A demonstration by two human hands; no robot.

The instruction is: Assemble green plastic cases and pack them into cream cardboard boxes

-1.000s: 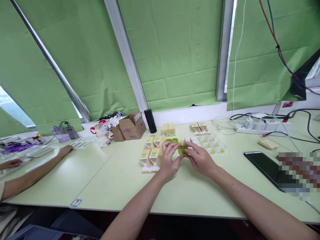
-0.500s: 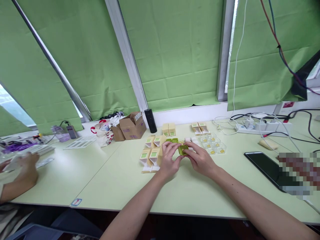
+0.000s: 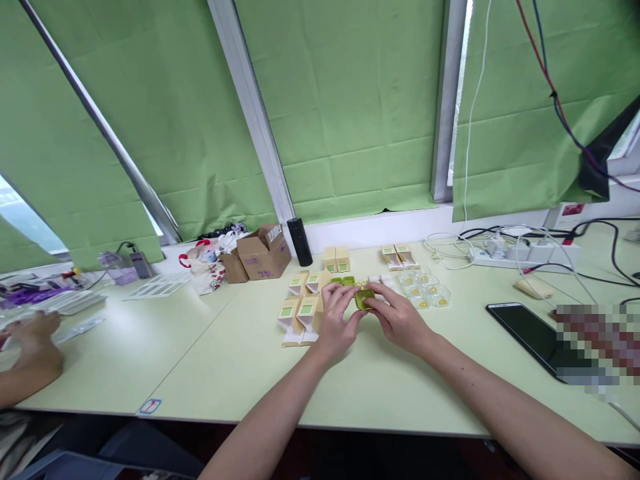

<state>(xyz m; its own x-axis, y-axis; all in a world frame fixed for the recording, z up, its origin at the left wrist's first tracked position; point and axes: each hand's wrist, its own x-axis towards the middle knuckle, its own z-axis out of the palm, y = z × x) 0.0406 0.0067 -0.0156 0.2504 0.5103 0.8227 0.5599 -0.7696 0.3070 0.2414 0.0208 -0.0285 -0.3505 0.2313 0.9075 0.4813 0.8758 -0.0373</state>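
Both my hands hold a small olive-green square case [image 3: 365,299] above the table. My left hand [image 3: 339,320] pinches its left side. My right hand [image 3: 400,319] grips the right side, with fingertips over the hollow face. Behind my left fingers, another green case [image 3: 347,281] is partly hidden. To the left stand several small cream boxes [image 3: 309,308] with green windows and open flaps. A clear plastic tray [image 3: 424,303] with yellow pieces in its cups lies right of my right hand. Small white pieces [image 3: 384,280] sit just behind that hand.
At the back stand two cream boxes [image 3: 336,260], two open ones [image 3: 399,259], a black cylinder [image 3: 300,242] and a cardboard box [image 3: 265,253]. A phone [image 3: 535,337], power strip [image 3: 525,257] and cables lie right. A co-worker's hand [image 3: 37,330] is at far left.
My hands keep the same grip on the green case, with hardly any movement. The co-worker's outstretched arm has drawn back to the left from the white sheets.
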